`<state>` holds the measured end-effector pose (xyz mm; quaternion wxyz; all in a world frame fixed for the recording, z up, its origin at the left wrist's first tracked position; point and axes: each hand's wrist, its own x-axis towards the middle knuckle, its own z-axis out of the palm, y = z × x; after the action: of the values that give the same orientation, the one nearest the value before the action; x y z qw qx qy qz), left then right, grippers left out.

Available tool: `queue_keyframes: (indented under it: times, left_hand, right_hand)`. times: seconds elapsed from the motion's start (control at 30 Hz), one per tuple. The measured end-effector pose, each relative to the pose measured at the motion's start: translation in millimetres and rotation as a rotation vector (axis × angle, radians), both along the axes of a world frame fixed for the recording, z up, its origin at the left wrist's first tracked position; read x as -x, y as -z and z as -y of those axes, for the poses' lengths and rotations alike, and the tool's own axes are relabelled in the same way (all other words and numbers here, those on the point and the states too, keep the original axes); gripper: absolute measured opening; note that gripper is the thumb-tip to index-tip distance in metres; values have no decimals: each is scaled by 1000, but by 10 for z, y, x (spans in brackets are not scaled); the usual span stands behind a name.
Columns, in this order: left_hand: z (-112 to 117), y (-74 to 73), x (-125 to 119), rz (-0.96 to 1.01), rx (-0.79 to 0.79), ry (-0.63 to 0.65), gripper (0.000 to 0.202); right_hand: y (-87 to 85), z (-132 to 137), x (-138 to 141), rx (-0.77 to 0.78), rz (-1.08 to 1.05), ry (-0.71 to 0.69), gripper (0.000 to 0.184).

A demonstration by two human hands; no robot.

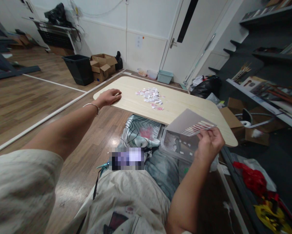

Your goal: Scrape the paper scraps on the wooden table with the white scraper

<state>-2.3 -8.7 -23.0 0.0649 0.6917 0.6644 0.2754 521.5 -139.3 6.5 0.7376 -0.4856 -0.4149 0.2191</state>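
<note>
My left hand [109, 97] rests palm down on the left corner of a low light-wood table [182, 104], fingers lying flat and holding nothing. A thin bracelet circles that wrist. My right hand [209, 143] is closed on a grey card [188, 123] that carries a row of pale strips along its near edge. I hold it above a clear plastic box [171, 143] with small paper bits inside, which sits on my lap. A pile of small pink and white paper pieces [151, 96] lies on the table, to the right of my left hand.
A black bin [79, 69] and open cardboard boxes [102, 66] stand on the wooden floor at the back. A teal basket [164, 76] sits by the white door. Black bags, boxes and shelves crowd the right side. Red and yellow items [262, 191] lie at lower right.
</note>
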Motion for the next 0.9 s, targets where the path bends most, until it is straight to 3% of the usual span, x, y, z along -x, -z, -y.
queue_keyframes:
  times: [0.23,0.37,0.57,0.67,0.77,0.9]
  left_hand:
    - [-18,13,17,-41,-6,18,63]
    - [-2,-7,-5,-68,-6,30,61]
    - [7,-8,-29,-94,-11,51,62]
    - [0,5,-23,-93,-5,43,64]
    - [-2,6,-20,-95,3,34,64]
    - [2,-5,-27,-112,4,36,66]
  right_hand:
    - [58,-45,9,-121,16,132,27]
    - [-55,-119,-96,-129,32,184,23]
    - [-490,-543,-575,128,396,-70,37]
    - [-681,-802,-662,297,556,-159,41]
    - [-743,-1010,-618,423,643,-162,45]
    - [-697,-1214,-566,533,784,-138,50]
